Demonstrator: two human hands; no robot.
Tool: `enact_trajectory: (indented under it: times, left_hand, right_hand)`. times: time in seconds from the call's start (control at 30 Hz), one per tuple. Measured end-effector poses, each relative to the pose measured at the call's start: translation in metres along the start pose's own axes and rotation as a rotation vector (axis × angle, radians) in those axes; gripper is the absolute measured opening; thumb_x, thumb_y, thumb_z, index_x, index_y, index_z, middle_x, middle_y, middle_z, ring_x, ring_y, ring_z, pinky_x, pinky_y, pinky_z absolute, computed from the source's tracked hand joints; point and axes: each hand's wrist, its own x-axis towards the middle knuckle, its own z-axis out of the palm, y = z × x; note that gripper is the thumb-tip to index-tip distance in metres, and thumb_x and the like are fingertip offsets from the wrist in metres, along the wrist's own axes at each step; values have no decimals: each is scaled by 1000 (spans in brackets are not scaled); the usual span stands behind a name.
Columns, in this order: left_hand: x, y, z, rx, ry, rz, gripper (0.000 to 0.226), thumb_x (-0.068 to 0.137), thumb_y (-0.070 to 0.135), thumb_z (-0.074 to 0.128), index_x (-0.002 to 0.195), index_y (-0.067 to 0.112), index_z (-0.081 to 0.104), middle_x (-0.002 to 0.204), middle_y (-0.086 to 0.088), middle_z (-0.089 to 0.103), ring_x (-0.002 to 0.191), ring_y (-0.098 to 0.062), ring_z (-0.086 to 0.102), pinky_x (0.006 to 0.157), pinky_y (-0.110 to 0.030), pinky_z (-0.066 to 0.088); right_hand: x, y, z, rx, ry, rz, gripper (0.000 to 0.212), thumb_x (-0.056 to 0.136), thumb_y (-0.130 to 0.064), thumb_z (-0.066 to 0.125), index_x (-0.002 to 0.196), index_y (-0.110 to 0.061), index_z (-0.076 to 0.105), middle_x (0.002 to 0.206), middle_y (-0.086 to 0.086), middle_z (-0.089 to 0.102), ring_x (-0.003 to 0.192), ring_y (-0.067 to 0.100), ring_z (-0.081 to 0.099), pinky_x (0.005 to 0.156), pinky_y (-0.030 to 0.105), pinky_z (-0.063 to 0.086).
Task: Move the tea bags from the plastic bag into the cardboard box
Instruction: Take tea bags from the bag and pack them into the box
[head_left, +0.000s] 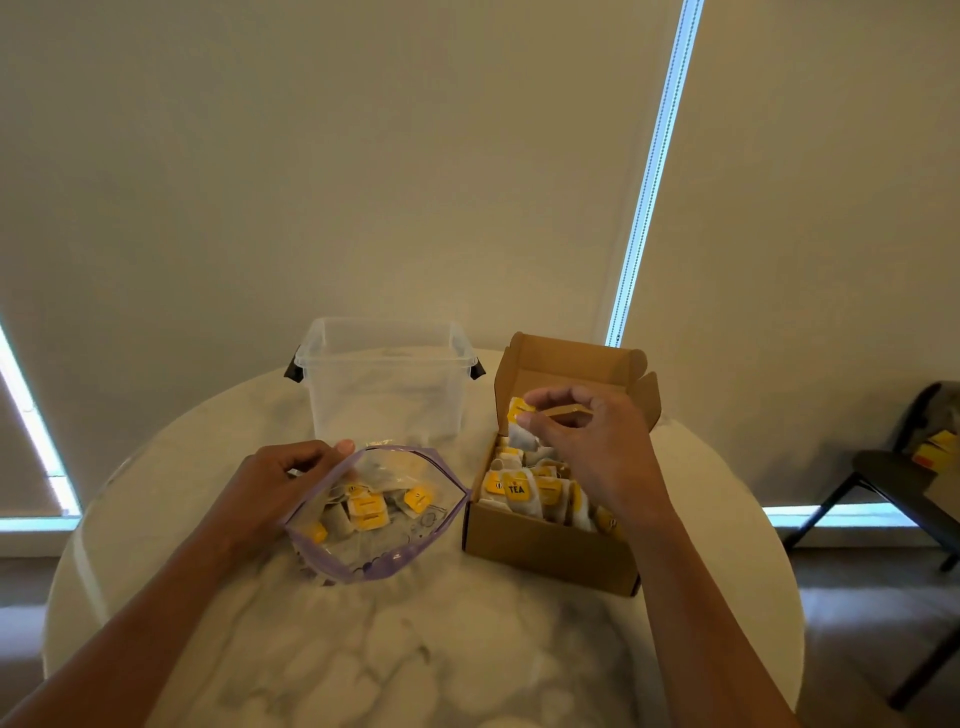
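round marble table (415, 649) | on it: plastic bag (384, 540), cardboard box (550, 545), clear tub (387, 384)

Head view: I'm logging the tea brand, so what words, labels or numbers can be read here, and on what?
"TEA": on the yellow paper tag of one white tea bag in the brown cardboard box.
Other yellow tags, in the box and in the clear purple-edged plastic bag: print too blurred to read.
No brand name is legible.

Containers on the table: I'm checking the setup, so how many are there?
3: the plastic bag near left, its rim gripped by the left hand; the cardboard box to its right; a clear plastic tub behind the bag. None looks hidden.
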Motion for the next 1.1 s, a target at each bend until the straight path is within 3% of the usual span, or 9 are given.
enact_trajectory:
  times: [0.17,0.27,0.37,0.43,0.63,0.8,0.87,1.0,1.1]
  left_hand:
    - [0,0,0,4,3,-4,35,95,62,61,91,37,85,80,7,80,68,2,66,67,-20,51]
    - [1,1,0,15,2,-19,34,95,63,60,89,40,85,80,9,80,68,3,67,69,-22,52]
    - [1,1,1,5,7,-28,36,94,63,61,90,38,86,80,8,80,68,2,67,73,-28,52]
    - [0,1,1,16,7,-31,36,96,63,61,90,37,86,82,7,81,70,0,69,74,-28,52]
    - [3,-4,2,18,18,-34,52,91,72,60,90,26,85,80,0,79,71,-7,64,74,-32,52]
    - [5,-8,1,23,27,-47,50,99,68,63,94,23,84,84,-4,80,75,-12,68,79,-39,60]
    - [5,-7,0,36,24,-17,51,100,67,62,94,20,83,83,-6,78,70,-9,63,73,-34,55]
    - [2,-6,0,38,26,11,54,103,64,59,91,16,80,80,-9,74,67,-7,57,69,-30,48]
    - [2,-4,2,90,51,3,51,105,62,59,79,22,76,66,6,65,63,-4,51,68,-26,44]
  right_hand:
    - [0,-2,-2,3,80,-51,18,88,-35,83,105,-36,80,98,-21,78,92,0,74,82,25,64]
    - [1,1,2,-53,8,-7,17,90,-36,82,106,-36,79,99,-21,77,93,-1,73,83,25,63]
    - [3,8,12,-307,-84,-30,20,95,-33,77,115,-34,78,104,-23,71,87,-10,66,72,6,52]
    - [3,7,12,-408,-42,-111,19,97,-28,75,116,-31,79,110,-19,72,91,-10,63,72,3,44]
    - [-9,-11,11,-367,124,-253,21,95,-30,76,116,-33,77,103,-24,71,91,-8,66,70,3,49]
    - [-45,-48,49,-247,-286,-386,20,93,-39,77,111,-30,79,100,-19,73,87,3,70,69,14,57]
    - [-54,-53,72,-296,-454,-445,21,94,-35,78,113,-28,79,101,-16,75,86,4,70,74,17,59]
    - [-46,-37,118,-619,-582,-515,30,99,-22,69,129,-24,73,119,-2,73,102,13,68,94,29,57]
    - [-42,-26,140,-820,-626,-489,29,96,-11,66,124,-13,69,116,12,69,103,32,68,83,42,57]
